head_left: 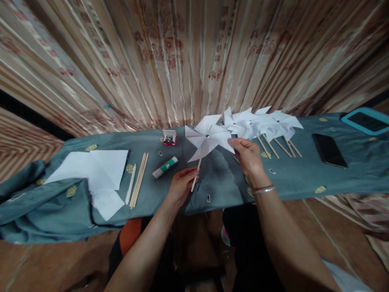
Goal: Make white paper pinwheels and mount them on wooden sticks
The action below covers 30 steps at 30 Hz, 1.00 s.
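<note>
A white paper pinwheel (pixel 207 136) with a silver pin at its centre is held up over the table. My left hand (pixel 182 182) is closed around its thin wooden stick. My right hand (pixel 247 154), with a bracelet at the wrist, has thumb and fingers at the tip of the pinwheel's right blade, touching or pinching it; the exact contact is partly hidden. Behind and right of it lie several finished-looking pinwheels (pixel 278 121) in an overlapping row, their sticks pointing toward me.
Left on the grey-green cloth (pixel 221 182) are white paper sheets (pixel 109 166), a white pen-like stick (pixel 131 184), several wooden sticks (pixel 139 180), a glue stick (pixel 165 167) and a small open box of pins (pixel 169 138). At right lie a phone (pixel 330 150) and a blue-framed device (pixel 369 121). A curtain hangs behind.
</note>
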Each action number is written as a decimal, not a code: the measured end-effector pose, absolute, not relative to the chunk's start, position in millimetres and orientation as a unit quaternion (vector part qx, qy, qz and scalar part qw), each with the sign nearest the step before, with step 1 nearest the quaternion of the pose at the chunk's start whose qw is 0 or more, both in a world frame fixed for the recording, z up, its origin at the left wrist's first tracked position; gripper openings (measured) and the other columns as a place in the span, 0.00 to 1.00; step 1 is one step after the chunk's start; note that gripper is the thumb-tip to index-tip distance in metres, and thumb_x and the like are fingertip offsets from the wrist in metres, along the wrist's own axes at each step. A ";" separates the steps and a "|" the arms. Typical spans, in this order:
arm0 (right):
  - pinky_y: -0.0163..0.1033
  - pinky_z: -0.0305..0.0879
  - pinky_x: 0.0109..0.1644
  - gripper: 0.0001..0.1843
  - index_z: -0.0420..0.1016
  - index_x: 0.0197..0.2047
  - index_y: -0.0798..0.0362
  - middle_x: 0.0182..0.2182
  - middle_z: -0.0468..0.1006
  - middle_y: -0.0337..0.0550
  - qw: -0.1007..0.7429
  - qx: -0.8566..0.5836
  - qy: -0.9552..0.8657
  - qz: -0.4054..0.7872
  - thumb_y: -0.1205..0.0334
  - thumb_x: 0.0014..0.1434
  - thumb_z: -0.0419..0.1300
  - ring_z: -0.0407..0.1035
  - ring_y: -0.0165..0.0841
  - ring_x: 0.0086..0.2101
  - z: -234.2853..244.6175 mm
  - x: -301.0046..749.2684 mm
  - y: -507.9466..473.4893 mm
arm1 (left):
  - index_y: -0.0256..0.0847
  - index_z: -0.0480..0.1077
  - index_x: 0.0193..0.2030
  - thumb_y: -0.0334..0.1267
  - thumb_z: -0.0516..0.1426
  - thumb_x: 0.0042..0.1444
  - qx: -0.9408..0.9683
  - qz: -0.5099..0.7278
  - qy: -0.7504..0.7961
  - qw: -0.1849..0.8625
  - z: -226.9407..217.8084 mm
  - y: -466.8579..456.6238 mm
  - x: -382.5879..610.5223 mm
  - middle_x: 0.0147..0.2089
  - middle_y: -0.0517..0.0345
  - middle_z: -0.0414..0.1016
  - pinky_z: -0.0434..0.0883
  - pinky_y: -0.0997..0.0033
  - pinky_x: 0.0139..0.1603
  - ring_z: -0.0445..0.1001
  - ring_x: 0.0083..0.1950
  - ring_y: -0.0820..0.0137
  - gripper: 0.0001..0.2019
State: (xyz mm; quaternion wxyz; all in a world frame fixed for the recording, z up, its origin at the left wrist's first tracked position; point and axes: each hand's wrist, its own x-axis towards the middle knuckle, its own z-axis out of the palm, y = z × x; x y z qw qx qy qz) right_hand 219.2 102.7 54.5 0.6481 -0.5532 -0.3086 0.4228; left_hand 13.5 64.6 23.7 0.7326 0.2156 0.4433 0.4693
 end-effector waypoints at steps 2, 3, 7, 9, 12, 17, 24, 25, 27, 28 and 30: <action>0.35 0.56 0.28 0.13 0.80 0.24 0.51 0.18 0.74 0.32 0.641 -0.554 -0.324 0.420 0.54 0.37 0.75 0.60 0.25 0.21 55.3 215.6 101.0 | 0.36 0.80 0.29 0.39 0.75 0.25 0.214 0.472 0.446 0.730 24.5 64.8 13.2 0.28 0.57 0.79 0.69 0.78 0.30 0.72 0.26 0.77 0.20; 0.34 0.55 0.27 0.13 0.79 0.23 0.51 0.17 0.72 0.32 0.638 -0.554 -0.334 0.418 0.54 0.36 0.75 0.59 0.25 0.21 55.7 213.8 100.2 | 0.36 0.80 0.29 0.39 0.75 0.25 0.213 0.473 0.448 0.728 24.9 65.0 13.1 0.28 0.57 0.79 0.68 0.77 0.30 0.72 0.26 0.77 0.20; 0.34 0.53 0.26 0.15 0.78 0.21 0.51 0.16 0.69 0.32 0.624 -0.549 -0.357 0.427 0.51 0.37 0.75 0.57 0.25 0.21 56.4 207.3 97.6 | 0.36 0.80 0.29 0.39 0.75 0.25 0.217 0.482 0.449 0.720 25.2 65.6 12.6 0.28 0.57 0.79 0.67 0.77 0.29 0.71 0.26 0.77 0.19; 0.34 0.53 0.27 0.16 0.78 0.21 0.51 0.15 0.68 0.32 0.618 -0.550 -0.361 0.430 0.50 0.37 0.75 0.57 0.25 0.21 55.8 204.4 96.5 | 0.36 0.80 0.29 0.39 0.75 0.26 0.219 0.485 0.447 0.719 24.8 65.8 12.1 0.28 0.57 0.79 0.67 0.77 0.29 0.70 0.27 0.78 0.19; 0.34 0.54 0.27 0.18 0.76 0.20 0.51 0.15 0.68 0.32 0.613 -0.547 -0.370 0.435 0.48 0.38 0.74 0.58 0.25 0.21 54.5 199.8 94.3 | 0.35 0.80 0.30 0.39 0.74 0.28 0.223 0.487 0.446 0.718 24.5 65.9 11.4 0.29 0.57 0.79 0.67 0.76 0.31 0.70 0.27 0.78 0.19; 0.34 0.54 0.27 0.18 0.75 0.19 0.51 0.16 0.69 0.33 0.594 -0.536 -0.382 0.462 0.47 0.39 0.74 0.57 0.25 0.21 53.9 192.1 89.8 | 0.36 0.80 0.30 0.39 0.74 0.28 0.222 0.489 0.446 0.716 25.6 66.1 11.6 0.28 0.57 0.78 0.66 0.76 0.31 0.70 0.27 0.78 0.19; 0.36 0.53 0.26 0.22 0.71 0.16 0.50 0.16 0.67 0.34 0.567 -0.540 -0.407 0.471 0.44 0.40 0.72 0.56 0.26 0.21 53.5 186.4 87.0 | 0.36 0.80 0.30 0.39 0.74 0.29 0.225 0.493 0.443 0.714 25.5 65.3 12.4 0.27 0.58 0.78 0.65 0.77 0.30 0.70 0.27 0.78 0.18; 0.36 0.53 0.26 0.22 0.70 0.16 0.50 0.16 0.67 0.33 0.564 -0.539 -0.412 0.471 0.43 0.41 0.72 0.56 0.26 0.21 53.2 185.9 86.8 | 0.36 0.80 0.30 0.38 0.74 0.30 0.225 0.493 0.443 0.714 25.0 65.3 12.3 0.27 0.58 0.78 0.66 0.76 0.30 0.70 0.27 0.77 0.17; 0.36 0.53 0.27 0.23 0.68 0.16 0.50 0.16 0.66 0.33 0.557 -0.537 -0.421 0.473 0.42 0.41 0.71 0.56 0.26 0.21 52.7 184.7 86.6 | 0.36 0.80 0.31 0.38 0.74 0.31 0.227 0.492 0.442 0.715 24.1 65.5 12.0 0.27 0.58 0.78 0.66 0.76 0.31 0.70 0.27 0.77 0.17; 0.36 0.53 0.27 0.24 0.68 0.16 0.50 0.15 0.65 0.33 0.555 -0.536 -0.423 0.475 0.42 0.41 0.71 0.56 0.26 0.21 52.4 184.0 86.5 | 0.36 0.80 0.31 0.37 0.74 0.31 0.227 0.492 0.441 0.716 23.7 65.6 11.9 0.27 0.58 0.78 0.66 0.76 0.31 0.70 0.27 0.77 0.17; 0.36 0.54 0.27 0.24 0.68 0.15 0.50 0.15 0.65 0.33 0.554 -0.533 -0.422 0.480 0.42 0.40 0.72 0.57 0.26 0.21 51.8 182.3 86.5 | 0.35 0.80 0.31 0.37 0.73 0.31 0.227 0.493 0.438 0.717 23.3 65.6 11.9 0.27 0.57 0.78 0.66 0.76 0.32 0.71 0.27 0.77 0.17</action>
